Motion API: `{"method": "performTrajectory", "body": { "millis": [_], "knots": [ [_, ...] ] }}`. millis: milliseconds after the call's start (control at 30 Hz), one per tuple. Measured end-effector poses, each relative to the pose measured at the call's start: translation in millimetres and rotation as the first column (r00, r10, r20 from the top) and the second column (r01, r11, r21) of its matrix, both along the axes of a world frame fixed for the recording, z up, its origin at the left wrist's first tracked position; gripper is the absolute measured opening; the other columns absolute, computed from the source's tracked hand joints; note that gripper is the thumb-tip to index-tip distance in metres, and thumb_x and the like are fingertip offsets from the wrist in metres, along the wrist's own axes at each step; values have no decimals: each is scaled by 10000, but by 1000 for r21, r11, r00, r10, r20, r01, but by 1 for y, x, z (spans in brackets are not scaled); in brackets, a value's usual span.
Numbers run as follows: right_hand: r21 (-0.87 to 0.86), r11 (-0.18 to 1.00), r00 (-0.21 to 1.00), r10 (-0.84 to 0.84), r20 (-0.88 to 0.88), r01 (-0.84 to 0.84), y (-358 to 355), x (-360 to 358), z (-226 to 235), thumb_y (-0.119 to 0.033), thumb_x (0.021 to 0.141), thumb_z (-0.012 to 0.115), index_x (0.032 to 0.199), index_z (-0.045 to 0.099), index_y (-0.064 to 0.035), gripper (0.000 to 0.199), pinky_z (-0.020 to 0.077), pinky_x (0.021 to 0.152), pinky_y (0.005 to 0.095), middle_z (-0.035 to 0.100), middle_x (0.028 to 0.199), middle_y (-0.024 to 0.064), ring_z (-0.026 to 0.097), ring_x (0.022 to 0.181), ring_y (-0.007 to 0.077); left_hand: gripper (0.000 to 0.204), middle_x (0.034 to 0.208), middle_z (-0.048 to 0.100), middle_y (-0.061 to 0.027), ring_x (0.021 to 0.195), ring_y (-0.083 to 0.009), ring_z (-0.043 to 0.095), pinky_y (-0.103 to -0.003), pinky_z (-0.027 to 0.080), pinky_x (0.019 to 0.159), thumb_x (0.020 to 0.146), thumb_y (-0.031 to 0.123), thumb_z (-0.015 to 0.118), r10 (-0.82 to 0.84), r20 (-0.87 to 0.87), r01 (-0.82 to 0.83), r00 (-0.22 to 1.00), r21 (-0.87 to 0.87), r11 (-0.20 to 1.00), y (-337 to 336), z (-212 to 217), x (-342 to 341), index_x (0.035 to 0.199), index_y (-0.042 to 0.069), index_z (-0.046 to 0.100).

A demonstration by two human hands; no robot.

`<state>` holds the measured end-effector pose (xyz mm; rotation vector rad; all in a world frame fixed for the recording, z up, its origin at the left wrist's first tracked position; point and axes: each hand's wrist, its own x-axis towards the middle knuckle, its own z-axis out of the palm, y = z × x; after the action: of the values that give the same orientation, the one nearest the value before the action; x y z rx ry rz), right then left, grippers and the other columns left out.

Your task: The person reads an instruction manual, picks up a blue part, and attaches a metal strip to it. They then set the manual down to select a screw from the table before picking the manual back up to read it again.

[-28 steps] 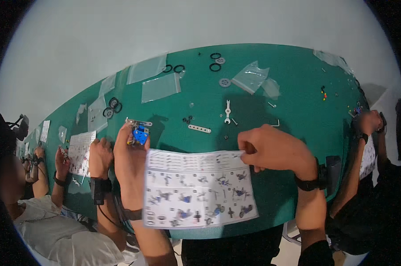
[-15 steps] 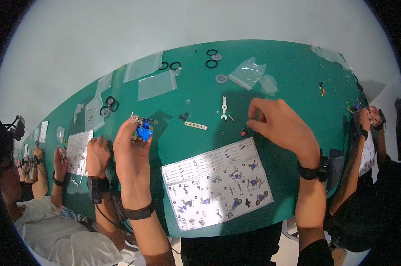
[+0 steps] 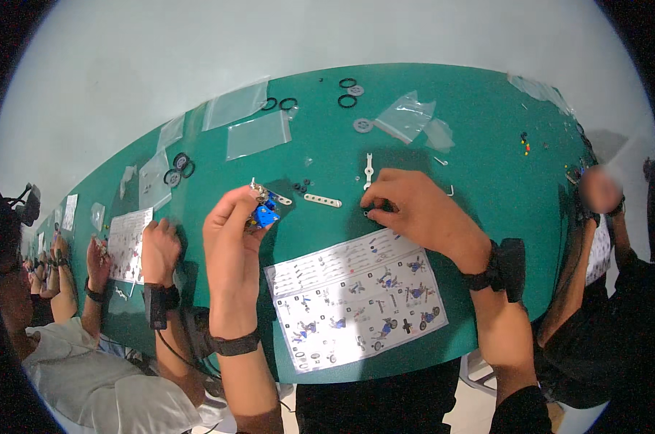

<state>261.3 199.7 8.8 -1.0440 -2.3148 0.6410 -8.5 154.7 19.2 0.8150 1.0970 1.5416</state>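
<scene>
head, left hand (image 3: pixel 230 233), one held assembly (image 3: pixel 267 216)

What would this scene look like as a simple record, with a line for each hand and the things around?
Left hand: holds a blue-and-metal assembly
Right hand: by a silver wrench; cannot tell whether it grips anything
Surface: green table
Paper: printed sheet with small drawings, lying between the forearms
Between hands: perforated metal strip, small black parts
Farther back: black rings, grey disc, clear bag
Neighbours: people on both sides
</scene>
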Motion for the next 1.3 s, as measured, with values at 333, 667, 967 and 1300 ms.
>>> {"method": "performTrajectory", "body": {
  "millis": [333, 667, 967, 1300],
  "knots": [
    [145, 988, 999, -42, 1, 42, 0, 4, -1, -107, 832, 700, 836, 627, -18, 116, 477, 647, 394, 600, 825, 132, 609, 749, 313, 109, 931, 687, -10, 794, -86, 634, -250, 515, 739, 951, 118, 614, -37, -4, 37, 999, -14, 999, 3, -2, 0, 994, 55, 693],
    [-289, 936, 945, -106, 310, 200, -11, 34, 41, -300, 754, 772, 804, 663, 10, 332, 526, 662, 411, 687, 823, 188, 674, 748, 334, 118, 938, 691, -20, 809, -100, 646, -266, 525, 747, 950, 114, 615, -18, 4, 18, 1000, -2, 1000, 2, -4, 1, 1009, 46, 692],
    [-293, 956, 999, 16, 47, -2, -10, 35, 49, -131, 800, 752, 863, 602, 22, 223, 473, 619, 314, 645, 748, 90, 602, 674, 165, 124, 930, 687, -21, 811, -97, 636, -272, 525, 745, 950, 113, 615, -11, 14, 10, 1000, 19, 1000, 2, -2, -5, 1019, 42, 689],
    [-434, 898, 871, -154, -466, -74, -16, 42, 73, -17, 821, 730, 890, 577, -43, 170, 386, 497, 203, 591, 721, -6, 520, 577, 45, 202, 974, 680, -81, 800, -149, 657, -279, 547, 706, 977, 113, 543, 7, 126, -3, 992, -33, 999, 5, -15, -24, 1104, -4, 649]
  ]
}}
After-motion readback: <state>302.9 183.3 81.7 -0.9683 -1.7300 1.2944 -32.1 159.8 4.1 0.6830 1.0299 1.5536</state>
